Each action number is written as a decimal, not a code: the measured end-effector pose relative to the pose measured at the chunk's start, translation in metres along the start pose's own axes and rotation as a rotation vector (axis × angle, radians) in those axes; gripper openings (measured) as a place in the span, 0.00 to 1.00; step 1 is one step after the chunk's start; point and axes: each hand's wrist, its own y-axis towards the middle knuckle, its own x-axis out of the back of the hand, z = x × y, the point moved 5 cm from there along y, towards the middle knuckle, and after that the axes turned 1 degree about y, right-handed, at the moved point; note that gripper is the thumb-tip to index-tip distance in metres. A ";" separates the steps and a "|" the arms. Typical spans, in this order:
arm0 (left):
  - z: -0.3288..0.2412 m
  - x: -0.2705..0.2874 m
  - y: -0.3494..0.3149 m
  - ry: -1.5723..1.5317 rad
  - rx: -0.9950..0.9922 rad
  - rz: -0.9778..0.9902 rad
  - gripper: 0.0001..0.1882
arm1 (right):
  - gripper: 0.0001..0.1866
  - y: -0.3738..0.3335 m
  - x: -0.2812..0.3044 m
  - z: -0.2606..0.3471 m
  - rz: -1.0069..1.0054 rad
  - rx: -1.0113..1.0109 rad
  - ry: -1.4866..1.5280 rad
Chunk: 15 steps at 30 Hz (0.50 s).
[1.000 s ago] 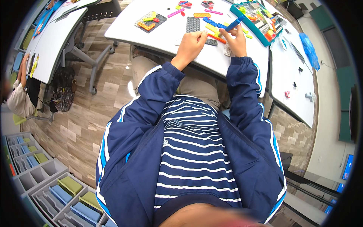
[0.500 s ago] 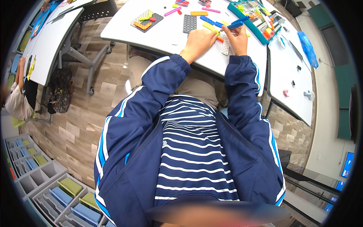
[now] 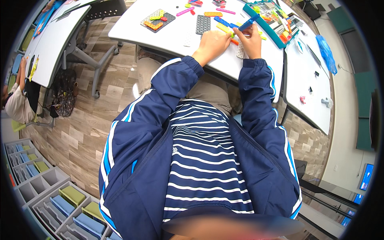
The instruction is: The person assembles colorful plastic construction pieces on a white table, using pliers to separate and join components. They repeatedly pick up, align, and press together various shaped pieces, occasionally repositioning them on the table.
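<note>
Over the near edge of the white table, my right hand (image 3: pixel 251 43) pinches a blue building strip (image 3: pixel 249 23), which slants up to the right. Close beside it, my left hand (image 3: pixel 214 45) has its fingers closed around the near end of a yellow building strip (image 3: pixel 223 27). Another blue strip (image 3: pixel 223 22) lies just beyond the yellow one; whether they are joined I cannot tell. Between my hands are an orange-red piece (image 3: pixel 235 41) and a light grey perforated strip (image 3: pixel 240 52). A dark grey perforated plate (image 3: pixel 203 25) lies beyond my left hand.
On the left, a dark plate (image 3: pixel 164 25) carries orange, yellow-green and red pieces. Farther off are pink strips (image 3: pixel 185 11) and an orange strip (image 3: pixel 213 14). A teal-edged parts box (image 3: pixel 266 29) stands right of my hands. Another person's arm (image 3: pixel 23 74) rests at the left table.
The blue strip in my right hand has tilted more steeply upward. My left hand stays closed in nearly the same place. The whole view has shifted slightly.
</note>
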 end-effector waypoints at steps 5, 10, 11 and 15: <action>0.001 -0.001 0.000 -0.004 0.052 0.113 0.13 | 0.25 0.006 -0.007 -0.001 0.023 0.024 -0.123; -0.001 0.001 0.001 0.012 0.071 0.154 0.13 | 0.24 0.011 -0.008 -0.016 0.058 -0.080 0.007; -0.001 0.000 0.001 0.013 0.073 0.154 0.13 | 0.24 0.011 -0.007 -0.021 0.064 -0.152 0.010; 0.001 0.000 0.000 0.007 0.077 0.162 0.14 | 0.27 0.007 -0.009 -0.024 0.138 -0.320 0.408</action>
